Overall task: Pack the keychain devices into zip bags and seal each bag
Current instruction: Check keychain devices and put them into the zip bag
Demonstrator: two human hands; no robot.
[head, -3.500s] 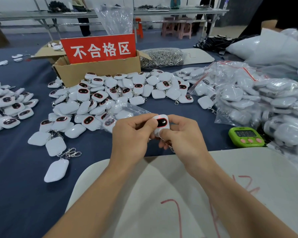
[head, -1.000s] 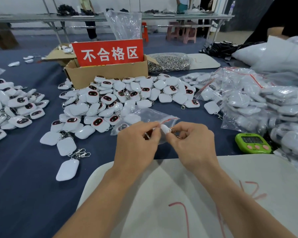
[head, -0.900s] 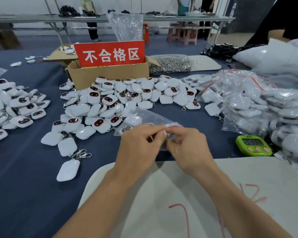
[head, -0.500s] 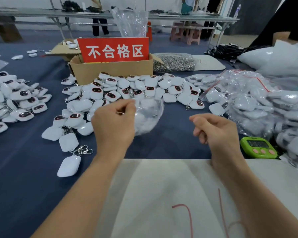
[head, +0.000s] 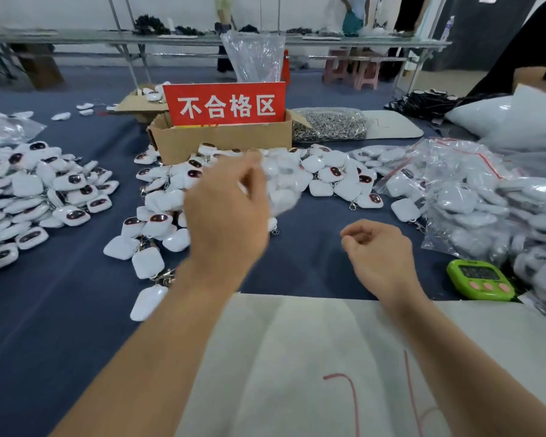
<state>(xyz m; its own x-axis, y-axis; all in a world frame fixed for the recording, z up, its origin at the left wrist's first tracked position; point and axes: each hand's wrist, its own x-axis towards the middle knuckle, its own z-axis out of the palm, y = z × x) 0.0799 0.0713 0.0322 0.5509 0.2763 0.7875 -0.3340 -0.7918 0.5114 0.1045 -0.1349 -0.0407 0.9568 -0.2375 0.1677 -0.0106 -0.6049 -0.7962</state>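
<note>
Over the blue table [head: 44,310], at about twelve o'clock from the person's seat, the left hand [head: 227,216] is held up off the surface. It pinches a zip bag [head: 281,190] between the thumb and curled fingers. The bag is smeared by blur, though something white, most likely one keychain device, seems to sit inside. Whether its strip is pressed closed I cannot tell.

My guess is that the layout serves a short reach. The loose keychain devices [head: 325,175] are heaped straight ahead at twelve, and the packed bags [head: 473,200] pile up at two o'clock. A white pad [head: 297,357] at six gives a working space under the wrists. The cardboard box [head: 221,143] with its red sign [head: 224,104] stands behind the heap. The green timer [head: 479,283] sits at three.

The left forearm runs up from seven o'clock, wrist raised and back of the hand toward us. The right hand [head: 379,250] hovers low at one o'clock, well apart from the bag. Its fingers are loosely curled round nothing, thumb near the forefinger.
</note>
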